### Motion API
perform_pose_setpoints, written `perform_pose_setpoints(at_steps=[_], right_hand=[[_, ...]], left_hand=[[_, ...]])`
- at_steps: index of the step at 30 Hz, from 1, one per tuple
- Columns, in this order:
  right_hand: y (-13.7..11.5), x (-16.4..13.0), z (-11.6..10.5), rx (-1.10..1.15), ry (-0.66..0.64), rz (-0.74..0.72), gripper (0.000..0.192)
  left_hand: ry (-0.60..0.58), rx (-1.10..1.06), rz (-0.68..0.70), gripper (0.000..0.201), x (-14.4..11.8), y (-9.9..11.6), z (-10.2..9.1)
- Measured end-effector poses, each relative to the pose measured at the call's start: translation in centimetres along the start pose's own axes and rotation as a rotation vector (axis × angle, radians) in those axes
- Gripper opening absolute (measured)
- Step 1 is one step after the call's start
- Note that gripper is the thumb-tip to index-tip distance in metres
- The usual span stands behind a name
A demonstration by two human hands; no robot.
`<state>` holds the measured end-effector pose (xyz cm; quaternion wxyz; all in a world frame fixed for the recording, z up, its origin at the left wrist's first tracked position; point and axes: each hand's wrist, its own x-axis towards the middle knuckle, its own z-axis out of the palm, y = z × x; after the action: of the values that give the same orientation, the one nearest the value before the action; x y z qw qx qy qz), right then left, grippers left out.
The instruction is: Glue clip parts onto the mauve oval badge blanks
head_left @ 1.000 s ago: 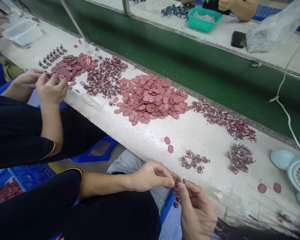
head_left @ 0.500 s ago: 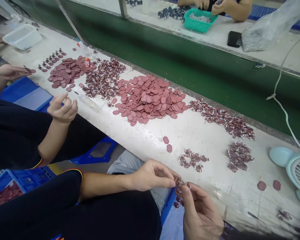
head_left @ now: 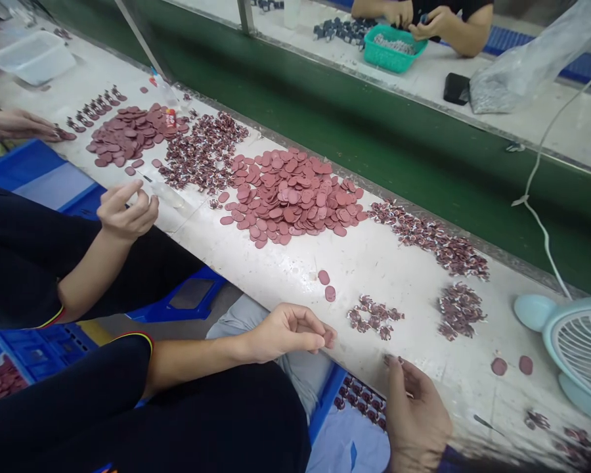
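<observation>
Bench point(head_left: 384, 263): white, strewn with maroon discs point(head_left: 290, 197).
Left hand point(head_left: 285, 332): fingertips pinched — contents unseen.
Right hand point(head_left: 416, 414): pinching small clip point(head_left: 393, 360) at bench edge.
Risk: clip dropping off bench edge — loose grip.

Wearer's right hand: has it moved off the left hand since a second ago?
Yes. The right hand has parted from the left hand, shifting right along the table edge; its fingertips now sit below the small cluster of dark red pieces, pinching a small piece.
</observation>
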<state>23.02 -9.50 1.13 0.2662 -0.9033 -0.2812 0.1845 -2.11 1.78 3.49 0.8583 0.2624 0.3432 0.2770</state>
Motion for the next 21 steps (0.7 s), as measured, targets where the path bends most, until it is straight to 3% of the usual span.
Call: perform_pose_setpoints(at_steps=[5, 10, 14, 18, 21], right_hand=[[-2.1, 0.6, 0.5, -0.073, -0.009, -0.191, 0.053], [-4.1, 2.5, 1.1, -0.066, -0.156, -0.342, 0.042], [-3.9, 3.8, 0.7, -0.123, -0.216, -0.322, 0.025], [-4.0, 2.2, -0.6, -0.135, -0.12, -0.236, 0.021], [-4.8, -1.4, -1.5, 0.233, -0.187, -0.14, 0.046]], left_hand=[[0.056, 0.022, -0.028, 0.039, -0.3, 0.5, -0.6], [0.013, 0.044, -0.003, 0.04, -0.5, 0.9, -0.6], [-0.012, 0.051, 0.005, 0.041, -0.5, 0.9, -0.8], [-0.051, 0.048, 0.005, 0.03, -0.7, 0.9, -0.6], [-0.105, 0.039, -0.007, 0.017, -0.9, 0.5, -0.2]])
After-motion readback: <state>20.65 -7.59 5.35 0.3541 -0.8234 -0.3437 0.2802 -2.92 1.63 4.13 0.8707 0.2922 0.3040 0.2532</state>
